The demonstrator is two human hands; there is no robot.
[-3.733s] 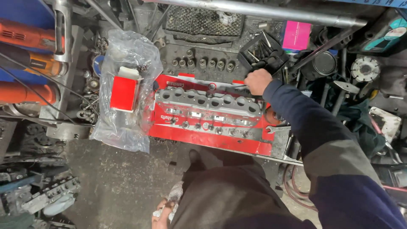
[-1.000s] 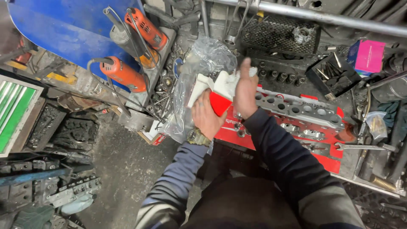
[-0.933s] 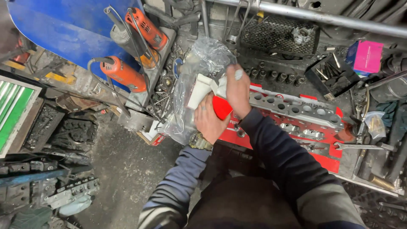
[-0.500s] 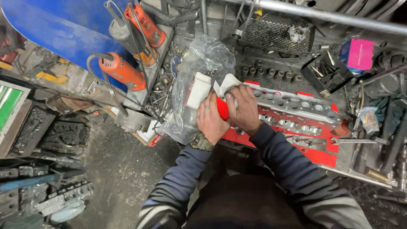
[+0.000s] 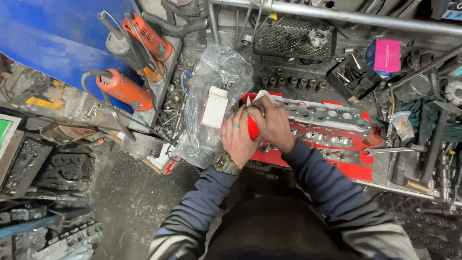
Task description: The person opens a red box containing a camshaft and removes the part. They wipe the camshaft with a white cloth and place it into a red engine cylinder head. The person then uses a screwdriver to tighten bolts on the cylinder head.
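Both hands meet above the left end of the grey metal cylinder head [image 5: 332, 126], which lies on a red sheet [image 5: 353, 168] on the cluttered counter [image 5: 144, 144]. The left hand [image 5: 238, 137], with a ring on one finger and a wristwatch [image 5: 226, 164] at the wrist, is closed around a small red and white box [image 5: 253, 127]. The right hand [image 5: 275, 125] is closed on the upper part of the same box, where a white flap [image 5: 262, 95] projects above the fingers. Most of the box is hidden by the two hands, so its exact shape cannot be told. Just to the left of the hands lies a crumpled clear plastic bag [image 5: 216, 86] containing a white rectangular carton [image 5: 214, 107]. Farther left, two orange angle grinders [image 5: 120, 89] [image 5: 150, 38] rest against a blue panel [image 5: 48, 43]. Behind the cylinder head stands a row of dark valve springs [image 5: 291, 83] in front of a black perforated metal tray [image 5: 293, 38]. A pink box [image 5: 386, 56] sits at the upper right, and a steel open-end wrench [image 5: 385, 150] lies beside the right edge of the red sheet.
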